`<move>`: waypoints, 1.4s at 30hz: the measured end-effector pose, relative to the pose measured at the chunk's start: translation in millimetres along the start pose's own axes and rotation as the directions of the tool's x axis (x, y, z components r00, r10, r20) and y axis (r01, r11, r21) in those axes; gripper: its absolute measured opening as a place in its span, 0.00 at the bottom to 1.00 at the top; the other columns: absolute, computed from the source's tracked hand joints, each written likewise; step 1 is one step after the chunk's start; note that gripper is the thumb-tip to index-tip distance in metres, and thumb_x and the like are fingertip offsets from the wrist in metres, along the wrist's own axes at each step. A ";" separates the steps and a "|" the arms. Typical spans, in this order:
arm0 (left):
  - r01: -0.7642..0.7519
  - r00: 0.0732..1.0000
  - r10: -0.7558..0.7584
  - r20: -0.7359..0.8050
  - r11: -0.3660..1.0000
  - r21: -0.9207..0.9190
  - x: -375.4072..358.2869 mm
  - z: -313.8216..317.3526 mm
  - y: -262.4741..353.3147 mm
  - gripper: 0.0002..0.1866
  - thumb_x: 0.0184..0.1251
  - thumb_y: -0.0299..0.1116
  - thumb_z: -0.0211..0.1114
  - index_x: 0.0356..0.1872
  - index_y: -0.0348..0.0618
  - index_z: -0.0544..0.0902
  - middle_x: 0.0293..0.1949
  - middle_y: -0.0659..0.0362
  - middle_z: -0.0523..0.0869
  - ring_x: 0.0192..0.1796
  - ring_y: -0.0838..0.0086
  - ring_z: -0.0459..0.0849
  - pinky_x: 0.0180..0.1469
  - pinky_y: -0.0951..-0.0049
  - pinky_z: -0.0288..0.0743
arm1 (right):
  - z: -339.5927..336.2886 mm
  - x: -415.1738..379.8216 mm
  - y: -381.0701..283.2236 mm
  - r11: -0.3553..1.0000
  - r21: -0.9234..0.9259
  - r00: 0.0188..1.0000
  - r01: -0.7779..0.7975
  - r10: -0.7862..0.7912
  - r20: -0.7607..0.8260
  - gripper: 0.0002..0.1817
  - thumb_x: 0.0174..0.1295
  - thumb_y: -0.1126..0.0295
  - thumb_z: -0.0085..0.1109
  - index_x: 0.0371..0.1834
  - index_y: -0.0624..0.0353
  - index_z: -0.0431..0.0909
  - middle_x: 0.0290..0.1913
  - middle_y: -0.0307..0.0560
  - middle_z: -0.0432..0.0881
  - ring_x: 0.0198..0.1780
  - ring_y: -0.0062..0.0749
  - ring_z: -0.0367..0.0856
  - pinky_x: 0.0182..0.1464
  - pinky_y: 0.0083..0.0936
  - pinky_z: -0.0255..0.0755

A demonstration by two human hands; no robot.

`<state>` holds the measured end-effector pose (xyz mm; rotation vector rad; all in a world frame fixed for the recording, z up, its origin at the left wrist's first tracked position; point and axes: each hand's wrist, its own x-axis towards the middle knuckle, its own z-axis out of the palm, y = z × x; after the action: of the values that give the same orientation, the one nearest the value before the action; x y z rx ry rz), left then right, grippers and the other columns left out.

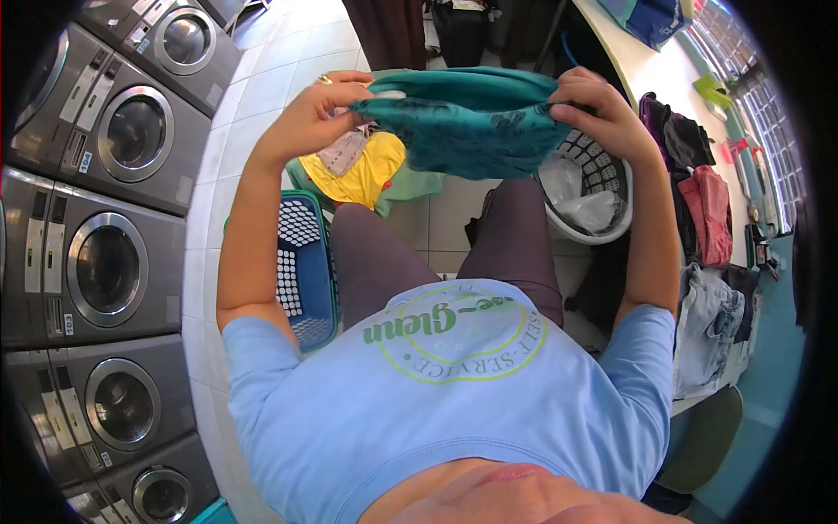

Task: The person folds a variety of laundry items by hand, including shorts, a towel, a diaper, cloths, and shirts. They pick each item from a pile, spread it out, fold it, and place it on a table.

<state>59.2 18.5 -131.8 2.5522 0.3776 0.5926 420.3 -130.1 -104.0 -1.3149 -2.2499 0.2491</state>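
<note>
A teal garment with a dark pattern point(476, 131) is stretched out between my hands, above my knees. My left hand point(319, 113) pinches its corner on the left side of the view. At its other corner my right hand point(602, 105) grips the edge between thumb and fingers. The top of the garment gapes slightly, and its lower part hangs down. Below and left of it lies a heap with a yellow cloth point(371, 170), a greyish-pink piece and a green one.
Blue basket point(305, 301) beside my leg; white basket point(611, 218) with plastic bags on the other side. Folded clothes, including a red garment point(709, 214) and jeans point(709, 323), lie on the long table point(624, 44). Washing machines point(113, 262) line the far left.
</note>
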 end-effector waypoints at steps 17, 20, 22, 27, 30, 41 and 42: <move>0.159 0.917 -0.321 0.235 0.838 0.522 -10.3 94.4 -50.7 0.11 0.54 0.39 0.60 0.36 0.46 0.82 0.30 0.49 0.83 0.37 0.55 0.83 0.39 0.59 0.76 | 133.0 -61.7 29.5 0.763 -0.468 0.866 -0.446 0.501 -0.009 0.14 0.60 0.55 0.57 0.34 0.55 0.81 0.38 0.48 0.75 0.41 0.46 0.77 0.50 0.49 0.68; 0.281 0.957 -0.287 -0.033 0.896 0.343 -2.5 65.5 -27.5 0.10 0.55 0.38 0.62 0.34 0.44 0.82 0.25 0.52 0.82 0.32 0.62 0.83 0.37 0.66 0.75 | 109.6 -45.6 45.4 0.884 -0.164 0.893 -0.438 0.407 -0.194 0.10 0.58 0.64 0.62 0.33 0.61 0.80 0.33 0.52 0.74 0.38 0.49 0.76 0.39 0.40 0.68; 0.273 0.962 -0.263 -0.077 0.943 0.188 0.9 50.5 -25.3 0.09 0.57 0.35 0.64 0.34 0.41 0.81 0.22 0.56 0.80 0.29 0.70 0.80 0.34 0.71 0.73 | 84.8 -35.0 37.3 0.924 -0.051 0.893 -0.379 0.350 -0.283 0.09 0.56 0.69 0.63 0.32 0.64 0.78 0.31 0.52 0.72 0.34 0.46 0.75 0.36 0.35 0.68; 0.270 0.960 -0.234 0.154 0.917 -0.293 -6.4 27.9 -32.6 0.08 0.63 0.30 0.65 0.35 0.34 0.80 0.22 0.64 0.76 0.28 0.84 0.73 0.32 0.80 0.68 | 53.5 -23.2 26.5 0.945 0.167 0.864 -0.280 0.324 -0.386 0.09 0.54 0.72 0.65 0.34 0.64 0.79 0.30 0.44 0.73 0.30 0.29 0.73 0.36 0.25 0.68; 0.313 0.929 -0.305 0.209 0.950 -0.006 -4.4 17.1 -18.0 0.08 0.64 0.31 0.64 0.36 0.34 0.81 0.28 0.64 0.81 0.30 0.83 0.75 0.34 0.81 0.70 | 46.8 -21.1 44.1 0.907 0.350 0.870 -0.233 0.355 -0.342 0.08 0.59 0.71 0.62 0.38 0.63 0.79 0.32 0.36 0.75 0.35 0.21 0.74 0.39 0.19 0.68; -0.047 0.997 0.069 0.045 0.926 -0.375 -2.9 13.4 38.3 0.12 0.68 0.34 0.61 0.34 0.32 0.81 0.33 0.55 0.85 0.33 0.73 0.82 0.37 0.76 0.74 | 35.5 -11.6 55.5 0.250 0.968 0.872 0.039 0.465 -0.155 0.12 0.68 0.65 0.51 0.45 0.62 0.77 0.39 0.38 0.81 0.41 0.21 0.79 0.50 0.24 0.72; -0.008 1.000 0.010 0.008 0.990 -0.142 0.8 14.1 31.4 0.12 0.68 0.34 0.61 0.33 0.32 0.81 0.31 0.56 0.85 0.32 0.73 0.82 0.37 0.77 0.73 | 38.1 -12.4 62.0 0.299 0.954 0.884 0.010 0.443 -0.148 0.12 0.68 0.64 0.52 0.44 0.61 0.78 0.38 0.37 0.81 0.41 0.20 0.78 0.49 0.22 0.72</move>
<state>71.4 -13.2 -126.3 2.4204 0.3096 0.5901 452.4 -105.1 -165.6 -0.8308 -1.0933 1.1214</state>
